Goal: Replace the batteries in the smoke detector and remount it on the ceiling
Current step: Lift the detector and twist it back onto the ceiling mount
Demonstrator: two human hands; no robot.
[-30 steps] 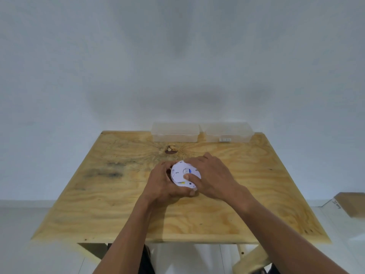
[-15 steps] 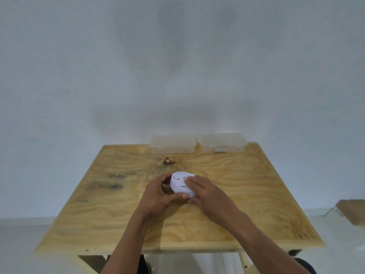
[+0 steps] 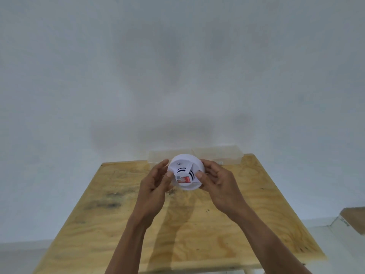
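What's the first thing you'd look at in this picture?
The round white smoke detector in the middle, held up above the wooden table by the left hand and the right hand, with a red sticker facing the camera. Behind it, two clear plastic boxes sit at the table's far edge against the wall.

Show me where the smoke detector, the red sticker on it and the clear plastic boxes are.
smoke detector [image 3: 185, 171], head view, on its white front face.
red sticker [image 3: 185, 180], head view, middle of the label.
clear plastic boxes [image 3: 219, 154], head view, front wall of the right-hand box.
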